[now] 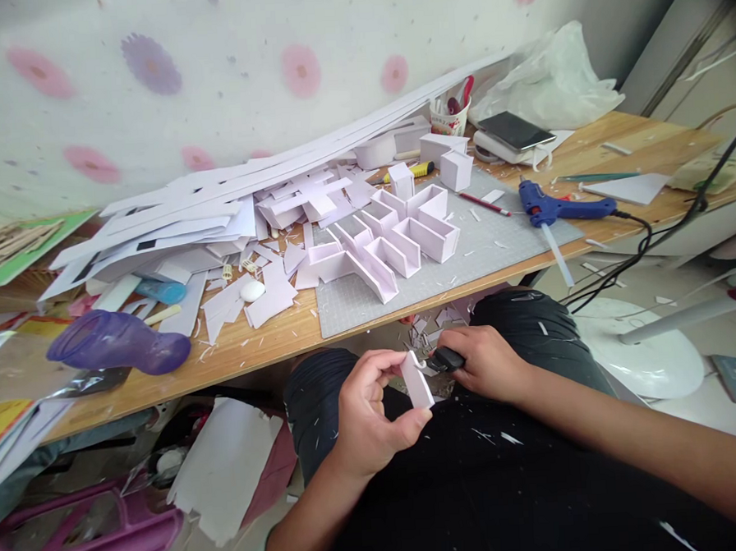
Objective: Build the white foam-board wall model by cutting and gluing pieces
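One head-worn view, forward and down, from close above the desk.

Left hand pinches white board (small, flat); right hand grips black tool.

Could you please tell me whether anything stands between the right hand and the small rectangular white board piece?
Only the black-handled tool that the right hand holds, and a small white curl at its front end, stand before the white board piece; nothing else visible does.
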Available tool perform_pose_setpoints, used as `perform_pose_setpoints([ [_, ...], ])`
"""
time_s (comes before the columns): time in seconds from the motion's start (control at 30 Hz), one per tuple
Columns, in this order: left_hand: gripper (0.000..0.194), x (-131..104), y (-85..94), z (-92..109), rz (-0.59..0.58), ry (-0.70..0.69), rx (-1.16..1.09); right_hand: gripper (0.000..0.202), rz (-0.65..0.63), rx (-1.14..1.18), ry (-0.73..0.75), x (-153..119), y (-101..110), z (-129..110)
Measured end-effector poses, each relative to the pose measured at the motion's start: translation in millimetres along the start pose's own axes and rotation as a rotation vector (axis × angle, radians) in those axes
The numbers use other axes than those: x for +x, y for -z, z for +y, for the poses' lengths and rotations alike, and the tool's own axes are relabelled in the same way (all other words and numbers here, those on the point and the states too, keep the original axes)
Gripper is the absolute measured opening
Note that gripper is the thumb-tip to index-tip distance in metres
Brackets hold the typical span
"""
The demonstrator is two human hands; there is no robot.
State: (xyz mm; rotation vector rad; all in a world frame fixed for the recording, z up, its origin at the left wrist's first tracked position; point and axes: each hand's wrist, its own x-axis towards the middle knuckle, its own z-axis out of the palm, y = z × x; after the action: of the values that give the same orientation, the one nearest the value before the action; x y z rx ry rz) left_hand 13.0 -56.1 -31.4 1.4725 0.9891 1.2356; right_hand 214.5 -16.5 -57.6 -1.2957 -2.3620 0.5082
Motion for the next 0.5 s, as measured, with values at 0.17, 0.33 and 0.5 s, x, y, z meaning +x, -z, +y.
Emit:
perform_pose_setpoints([
  [0.17, 0.046, 0.5, 0.9, -0.3, 0.002, 0.004, -0.015, 0.01, -0.027, 0.003, -0.035, 1.6, 0.0, -0.1],
  [0.33, 0.046, 0.2, 0.8, -1.8, -0.009, 0.005, -0.038, 0.008, -0.046, -0.005, -0.059, 3.8, -0.7, -0.2],
  [0.5, 0.049, -2.2, -1.0, -0.8, -0.064, -0.002, -0.054, 0.005, -0.081, -0.022, -0.178, 6.9, -5.8, 7.1],
])
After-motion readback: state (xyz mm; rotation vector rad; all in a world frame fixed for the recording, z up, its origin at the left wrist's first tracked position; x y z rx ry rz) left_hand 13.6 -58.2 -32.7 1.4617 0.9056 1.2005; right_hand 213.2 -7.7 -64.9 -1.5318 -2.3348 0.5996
